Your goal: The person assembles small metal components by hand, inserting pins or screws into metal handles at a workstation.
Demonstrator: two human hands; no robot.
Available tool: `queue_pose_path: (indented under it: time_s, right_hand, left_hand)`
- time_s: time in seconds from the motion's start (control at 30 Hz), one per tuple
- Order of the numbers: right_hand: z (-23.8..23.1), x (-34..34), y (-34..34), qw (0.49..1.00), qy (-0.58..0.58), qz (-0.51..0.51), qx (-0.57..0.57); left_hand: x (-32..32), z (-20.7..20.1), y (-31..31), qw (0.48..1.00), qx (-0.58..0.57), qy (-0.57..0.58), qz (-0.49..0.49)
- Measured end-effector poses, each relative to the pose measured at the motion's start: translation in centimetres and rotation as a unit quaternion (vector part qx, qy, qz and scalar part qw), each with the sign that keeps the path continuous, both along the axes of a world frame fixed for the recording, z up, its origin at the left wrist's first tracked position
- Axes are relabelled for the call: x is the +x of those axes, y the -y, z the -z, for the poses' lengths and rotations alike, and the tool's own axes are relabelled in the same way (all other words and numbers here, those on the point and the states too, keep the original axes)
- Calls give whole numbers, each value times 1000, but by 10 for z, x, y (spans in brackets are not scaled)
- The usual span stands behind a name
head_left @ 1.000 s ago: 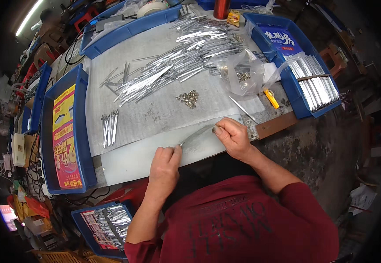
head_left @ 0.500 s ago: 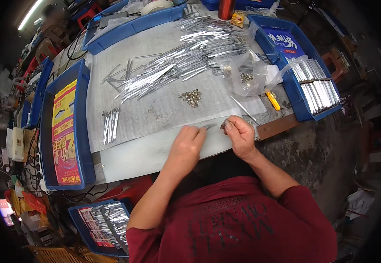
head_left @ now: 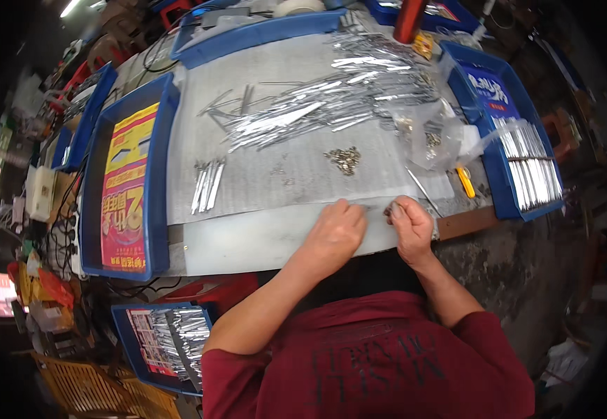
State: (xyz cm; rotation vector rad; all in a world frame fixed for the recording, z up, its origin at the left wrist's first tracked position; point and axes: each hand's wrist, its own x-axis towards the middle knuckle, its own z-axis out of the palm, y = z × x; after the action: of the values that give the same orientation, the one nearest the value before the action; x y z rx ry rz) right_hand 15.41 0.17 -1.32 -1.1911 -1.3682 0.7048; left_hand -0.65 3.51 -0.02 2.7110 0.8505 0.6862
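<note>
Both my hands are above the near edge of a whitish board (head_left: 247, 241). My left hand (head_left: 336, 232) is closed, knuckles up; a faint grey sliver shows by its fingertips, too blurred to name. Just to its right, my right hand (head_left: 413, 227) pinches thumb against fingers around small dark metal pieces (head_left: 389, 209). Beyond the hands, a little heap of brass-coloured metal parts (head_left: 344, 160) lies on a pale foam sheet (head_left: 247, 178). A big pile of shiny metal strips (head_left: 303, 112) spreads farther back, and a small row of strips (head_left: 207, 186) lies at left.
A blue tray (head_left: 161, 202) with a colourful printed sheet stands at left, another (head_left: 506, 188) with stacked strips at right. A clear plastic bag (head_left: 422, 136), a yellow cutter (head_left: 465, 181) and a red cylinder (head_left: 409, 21) sit on the right side. A lower blue tray (head_left: 205, 314) holds more strips.
The whole view has shifted, so the table's things appear farther right and mostly higher. My hands stay near each other at the board's edge, both still closed.
</note>
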Motion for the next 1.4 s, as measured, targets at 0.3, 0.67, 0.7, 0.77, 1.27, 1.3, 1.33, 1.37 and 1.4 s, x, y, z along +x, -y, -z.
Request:
queue_pose_path:
  time_s: [0.3,0.67,0.7,0.77,1.27,1.3,1.33,1.37,1.4]
  right_hand:
    - [2,1,3,999,-31,-3,-33]
    - [3,2,1,999,9,-18,-27]
    - [2,2,1,1000,9,-17,-25]
    - [2,2,1,999,10,-22,-28]
    - [-1,1,1,998,61,-15,-23]
    - [-1,1,1,998,63,-14,-22]
    - [0,1,1,997,66,-17,-25]
    - [0,2,1,997,68,-19,-29]
    - [0,2,1,997,69,-18,-28]
  left_hand:
    - [-39,10,-21,968,22,190,-160]
    - [-183,15,-74,872,80,146,-460]
    - [-186,18,-77,876,72,135,-457]
    - [-191,19,-81,881,64,125,-451]
    - [-166,-3,-160,950,45,-8,-308]
    - [-165,0,-166,955,38,-17,-293]
    - [-165,3,-171,959,30,-28,-279]
    - [-164,6,-176,960,30,-25,-278]
    - [-165,7,-179,962,21,-38,-268]
